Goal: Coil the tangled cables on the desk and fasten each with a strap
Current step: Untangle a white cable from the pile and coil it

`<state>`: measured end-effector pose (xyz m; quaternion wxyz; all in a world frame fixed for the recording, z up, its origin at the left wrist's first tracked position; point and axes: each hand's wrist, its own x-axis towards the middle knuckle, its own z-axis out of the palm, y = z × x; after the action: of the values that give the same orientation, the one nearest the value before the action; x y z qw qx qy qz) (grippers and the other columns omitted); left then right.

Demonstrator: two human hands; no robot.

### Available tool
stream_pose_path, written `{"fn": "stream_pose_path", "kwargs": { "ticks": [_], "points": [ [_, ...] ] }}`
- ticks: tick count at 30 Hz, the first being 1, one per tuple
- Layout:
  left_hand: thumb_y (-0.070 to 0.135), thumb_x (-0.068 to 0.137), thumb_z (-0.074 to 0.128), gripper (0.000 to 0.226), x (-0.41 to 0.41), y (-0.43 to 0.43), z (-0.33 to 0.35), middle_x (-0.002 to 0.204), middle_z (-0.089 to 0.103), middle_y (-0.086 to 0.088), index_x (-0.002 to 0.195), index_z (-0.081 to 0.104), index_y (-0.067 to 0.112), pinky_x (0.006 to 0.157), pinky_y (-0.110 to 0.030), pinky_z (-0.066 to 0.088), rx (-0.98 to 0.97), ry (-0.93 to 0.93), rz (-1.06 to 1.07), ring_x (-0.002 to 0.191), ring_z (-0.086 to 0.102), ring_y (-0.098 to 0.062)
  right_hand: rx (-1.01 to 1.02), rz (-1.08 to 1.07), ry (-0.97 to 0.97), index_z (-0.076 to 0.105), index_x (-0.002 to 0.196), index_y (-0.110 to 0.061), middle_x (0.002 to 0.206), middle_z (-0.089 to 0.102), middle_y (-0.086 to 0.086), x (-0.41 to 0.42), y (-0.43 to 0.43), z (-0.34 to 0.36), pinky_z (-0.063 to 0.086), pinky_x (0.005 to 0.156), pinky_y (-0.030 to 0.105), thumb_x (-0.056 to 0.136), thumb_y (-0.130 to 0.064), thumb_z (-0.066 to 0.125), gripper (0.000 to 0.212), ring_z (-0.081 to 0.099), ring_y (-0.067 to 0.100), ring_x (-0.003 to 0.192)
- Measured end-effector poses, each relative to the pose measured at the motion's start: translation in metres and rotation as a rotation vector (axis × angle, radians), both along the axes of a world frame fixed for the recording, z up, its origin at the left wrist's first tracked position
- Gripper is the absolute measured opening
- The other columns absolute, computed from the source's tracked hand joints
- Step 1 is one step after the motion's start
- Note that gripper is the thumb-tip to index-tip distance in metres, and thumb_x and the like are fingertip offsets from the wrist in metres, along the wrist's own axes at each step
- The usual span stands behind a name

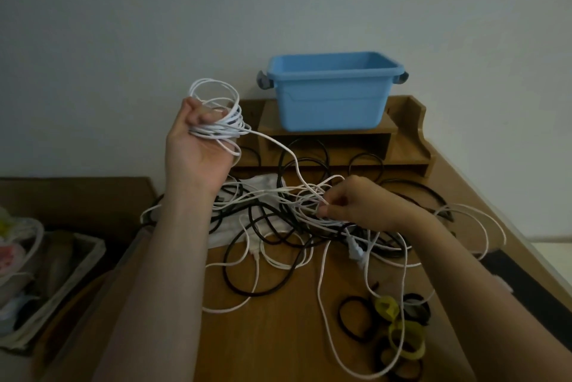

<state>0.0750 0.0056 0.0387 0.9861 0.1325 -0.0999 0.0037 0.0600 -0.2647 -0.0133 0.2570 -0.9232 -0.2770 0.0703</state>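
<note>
Wooden desk [278, 344], pale wall behind. Left hand [198, 146], held up, grips a white coil [216, 131]. The coil's free run drops into the tangle [278, 217], where the right hand [359, 205] pinches a strand [309, 188]. Cable looks light, limp and snag-prone, best gripped close to each knot. Straps [399, 335] lie nearby.

Hands: two, left hand [198, 146], right hand [359, 205]. One blue bin [331, 96]. One white coil [223, 126]. One basket [72, 284]. At least two yellow straps [404, 332]. Tangled cables [305, 216]: number unclear.
</note>
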Motion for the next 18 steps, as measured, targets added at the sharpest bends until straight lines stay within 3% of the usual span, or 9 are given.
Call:
{"fn": "stream_pose_path", "kwargs": {
  "ticks": [2, 4, 6, 7, 9, 12, 14, 18],
  "points": [
    [0.024, 0.107, 0.047, 0.036, -0.002, 0.001, 0.001, 0.056, 0.05, 0.006, 0.078, 0.066, 0.013, 0.117, -0.026, 0.028, -0.019, 0.002, -0.017, 0.055, 0.055, -0.009, 0.088, -0.048, -0.02, 0.074, 0.089, -0.02, 0.078, 0.07, 0.001, -0.001, 0.0, 0.002, 0.054, 0.065, 0.03, 0.099, -0.031, 0.062, 0.02, 0.065, 0.017, 0.069],
    [0.021, 0.107, 0.047, 0.035, -0.005, 0.004, 0.002, 0.055, 0.051, 0.005, 0.079, 0.065, 0.011, 0.112, -0.016, 0.03, -0.005, 0.002, -0.037, 0.053, 0.055, -0.009, 0.299, -0.178, -0.036, 0.073, 0.085, -0.019, 0.073, 0.072, -0.001, -0.001, -0.005, 0.006, 0.055, 0.062, 0.024, 0.099, -0.029, 0.062, 0.021, 0.066, 0.011, 0.062],
    [0.018, 0.106, 0.047, 0.03, -0.008, 0.002, 0.004, 0.053, 0.05, 0.004, 0.082, 0.063, 0.01, 0.085, -0.011, 0.048, 0.001, -0.026, -0.127, 0.048, 0.052, -0.009, 0.569, -0.334, -0.025, 0.073, 0.086, -0.011, 0.064, 0.066, -0.001, -0.001, -0.012, 0.012, 0.047, 0.052, 0.018, 0.1, -0.027, 0.061, 0.025, 0.056, 0.007, 0.051],
    [0.017, 0.106, 0.046, 0.028, -0.01, -0.001, 0.004, 0.052, 0.049, 0.004, 0.084, 0.061, 0.01, 0.068, -0.016, 0.053, 0.026, -0.047, -0.185, 0.046, 0.05, -0.009, 0.701, -0.4, 0.015, 0.072, 0.087, -0.006, 0.06, 0.061, -0.001, -0.001, -0.016, 0.014, 0.043, 0.047, 0.016, 0.101, -0.027, 0.06, 0.027, 0.05, 0.007, 0.047],
    [0.018, 0.106, 0.043, 0.027, -0.013, -0.007, 0.005, 0.051, 0.046, 0.006, 0.084, 0.057, 0.011, 0.057, -0.02, 0.05, 0.23, -0.085, -0.224, 0.044, 0.047, -0.007, 0.927, -0.484, 0.142, 0.069, 0.089, 0.0, 0.06, 0.054, 0.003, -0.002, -0.021, 0.02, 0.036, 0.041, 0.017, 0.102, -0.025, 0.06, 0.03, 0.042, 0.008, 0.043],
    [0.025, 0.101, 0.047, 0.026, -0.017, -0.019, 0.002, 0.05, 0.045, 0.009, 0.081, 0.061, 0.015, 0.071, -0.022, 0.04, 0.725, -0.152, -0.164, 0.044, 0.042, -0.004, 1.005, -0.571, 0.194, 0.065, 0.08, -0.005, 0.058, 0.058, 0.004, -0.003, -0.028, 0.029, 0.044, 0.046, 0.021, 0.101, -0.026, 0.061, 0.03, 0.051, 0.012, 0.048],
    [0.025, 0.099, 0.049, 0.028, -0.019, -0.028, 0.001, 0.05, 0.049, 0.005, 0.078, 0.066, 0.015, 0.07, -0.026, 0.042, 0.98, -0.188, -0.097, 0.045, 0.046, -0.007, 1.068, -0.612, 0.24, 0.059, 0.073, -0.012, 0.054, 0.054, 0.002, -0.002, -0.033, 0.033, 0.047, 0.053, 0.025, 0.101, -0.026, 0.059, 0.031, 0.053, 0.015, 0.052],
    [0.024, 0.093, 0.055, 0.023, -0.029, -0.046, 0.002, 0.056, 0.062, -0.006, 0.081, 0.065, 0.008, 0.06, -0.026, 0.051, 1.242, -0.231, -0.081, 0.051, 0.058, -0.014, 1.412, -0.467, 0.522, 0.043, 0.068, -0.019, 0.051, 0.03, -0.006, 0.0, -0.039, 0.042, 0.033, 0.04, 0.023, 0.103, -0.025, 0.048, 0.036, 0.029, 0.01, 0.041]
  ]
}}
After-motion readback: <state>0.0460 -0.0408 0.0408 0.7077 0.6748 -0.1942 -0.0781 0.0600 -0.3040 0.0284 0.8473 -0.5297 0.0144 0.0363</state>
